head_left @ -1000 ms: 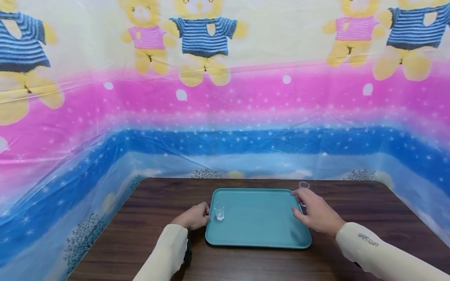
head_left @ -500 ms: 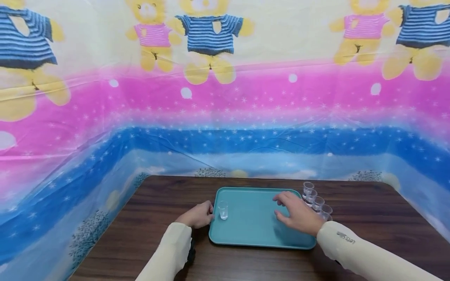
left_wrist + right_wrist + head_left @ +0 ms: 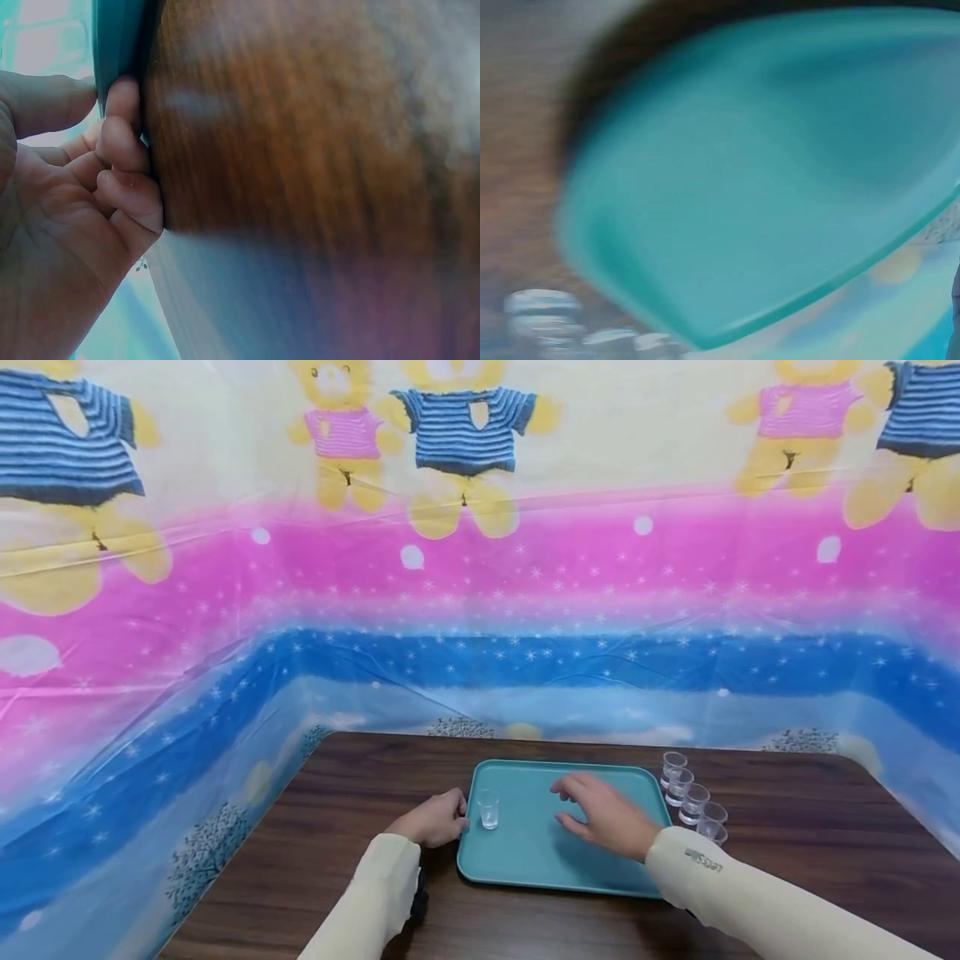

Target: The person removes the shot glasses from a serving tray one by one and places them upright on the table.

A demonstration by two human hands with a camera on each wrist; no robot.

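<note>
A teal tray (image 3: 525, 868) lies on the table. My left hand (image 3: 433, 818) pinches its left rim; in the left wrist view the thumb (image 3: 56, 107) is over the edge and the curled fingers (image 3: 124, 142) are against its underside. On the tray, near that rim, stands a small clear cup (image 3: 489, 810) upright. Above the middle of the tray is my right hand (image 3: 603, 814), its fingers spread and bent loosely with nothing between them, pointing toward the cup. The right wrist view is blurred and shows mostly the tray (image 3: 727, 172).
Several more clear cups (image 3: 693, 804) stand in a slanting row on the wooden table (image 3: 337, 793), just outside the tray's right rim. A patterned cloth (image 3: 525, 585) with printed bears hangs behind and along the sides of the table.
My right hand has moved left from the tray's right rim to above its middle, uncovering the row of cups. My left hand stays on the rim. The head view has shifted slightly.
</note>
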